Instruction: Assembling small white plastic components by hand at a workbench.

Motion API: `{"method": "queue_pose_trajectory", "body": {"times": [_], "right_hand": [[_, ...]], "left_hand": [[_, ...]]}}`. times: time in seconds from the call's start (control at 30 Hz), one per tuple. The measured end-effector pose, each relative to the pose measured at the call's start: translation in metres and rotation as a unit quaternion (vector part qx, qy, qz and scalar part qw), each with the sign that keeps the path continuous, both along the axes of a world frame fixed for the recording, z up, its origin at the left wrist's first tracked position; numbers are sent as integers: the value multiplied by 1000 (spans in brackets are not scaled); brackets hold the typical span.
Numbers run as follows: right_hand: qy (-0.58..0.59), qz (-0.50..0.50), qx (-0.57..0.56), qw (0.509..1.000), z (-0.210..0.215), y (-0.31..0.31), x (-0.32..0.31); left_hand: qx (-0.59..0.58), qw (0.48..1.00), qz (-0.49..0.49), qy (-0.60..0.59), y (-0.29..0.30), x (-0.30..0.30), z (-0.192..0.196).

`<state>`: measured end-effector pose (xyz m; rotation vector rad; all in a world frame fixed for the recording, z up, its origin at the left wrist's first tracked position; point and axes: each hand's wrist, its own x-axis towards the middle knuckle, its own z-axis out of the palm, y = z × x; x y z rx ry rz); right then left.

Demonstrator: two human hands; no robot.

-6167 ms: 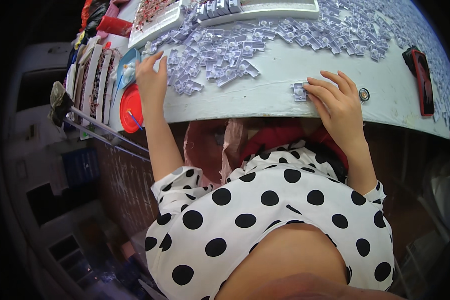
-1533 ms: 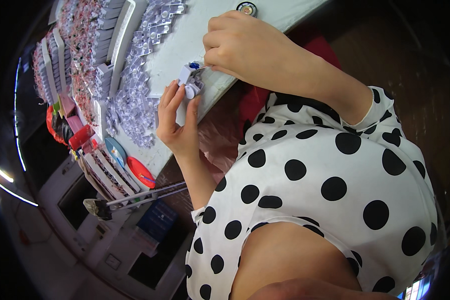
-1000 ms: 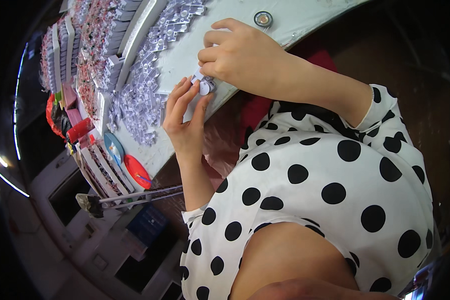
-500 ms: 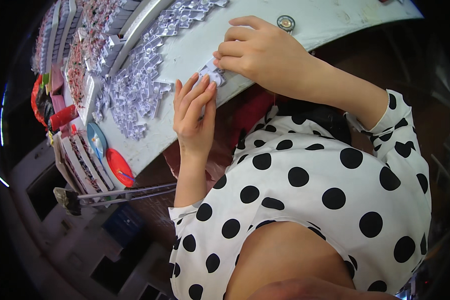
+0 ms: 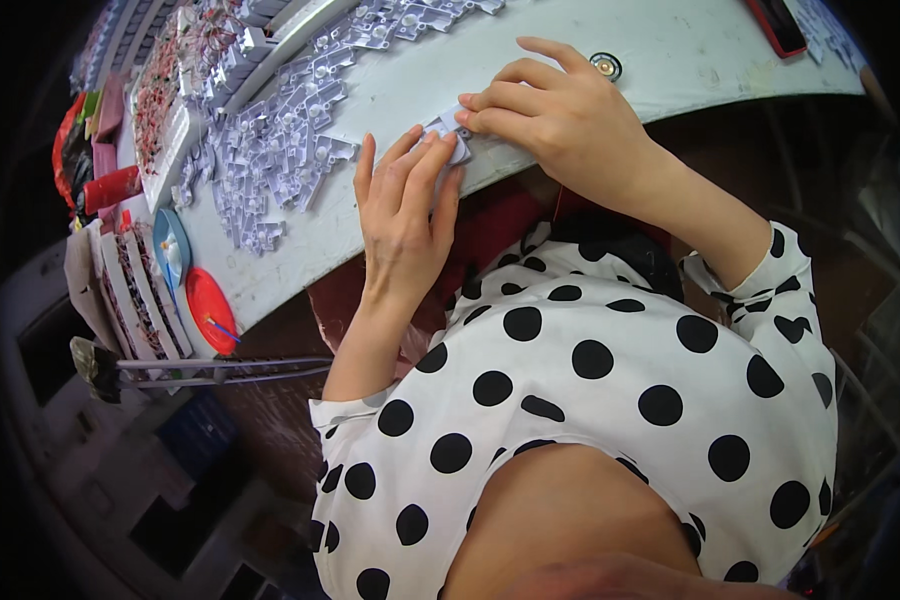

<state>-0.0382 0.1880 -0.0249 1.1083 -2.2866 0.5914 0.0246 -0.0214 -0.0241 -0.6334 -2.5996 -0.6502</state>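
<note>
At the near edge of the white table, a small white plastic housing (image 5: 459, 152) is held between my two hands. My left hand (image 5: 405, 210) has its fingertips against the near left side of it, the fingers long and only slightly bent. My right hand (image 5: 575, 115) pinches its far right side with thumb and forefinger, the other fingers loosely curled. Fingers cover much of the piece. Beyond my right hand lies a small round speaker-like disc (image 5: 605, 67) with a black rim. Many similar white plastic pieces (image 5: 290, 125) lie in a spread heap left of my hands.
White trays (image 5: 175, 150) with red-wired parts stand at the far left. On the table's left end are a blue dish (image 5: 171, 245) and a red dish (image 5: 213, 310). A red-edged dark device (image 5: 776, 28) lies at the far right. The table's near edge (image 5: 310, 290) curves past me.
The view has shifted, bringing the red-edged device into sight at the right. Both hands stay on the white housing; my left fingers have moved slightly over it.
</note>
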Motion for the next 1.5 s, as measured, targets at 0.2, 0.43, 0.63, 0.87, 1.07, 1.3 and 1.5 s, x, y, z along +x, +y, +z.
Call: {"method": "queue_pose_trajectory", "body": {"times": [0.2, 0.43, 0.63, 0.87, 1.07, 1.3, 1.5], "right_hand": [[-7, -1, 13, 1000, 5, -1, 0], [-8, 1, 26, 1000, 6, 1, 2], [-10, 5, 18, 1000, 7, 0, 6], [20, -6, 3, 1000, -3, 1, 1], [1, 24, -1, 1000, 4, -1, 0], [-56, 12, 29, 998, 15, 0, 8], [-98, 13, 48, 994, 27, -2, 10]], "left_hand": [[40, 999, 9, -5, -3, -1, -6], [119, 992, 11, -28, -2, -5, 1], [-2, 1000, -10, 22, -5, -2, 2], [55, 995, -19, -83, -7, -12, 14], [94, 995, -1, -20, -9, -9, 5], [89, 996, -13, 10, -7, -8, 7], [136, 990, -29, 5, -10, -12, 6]]}}
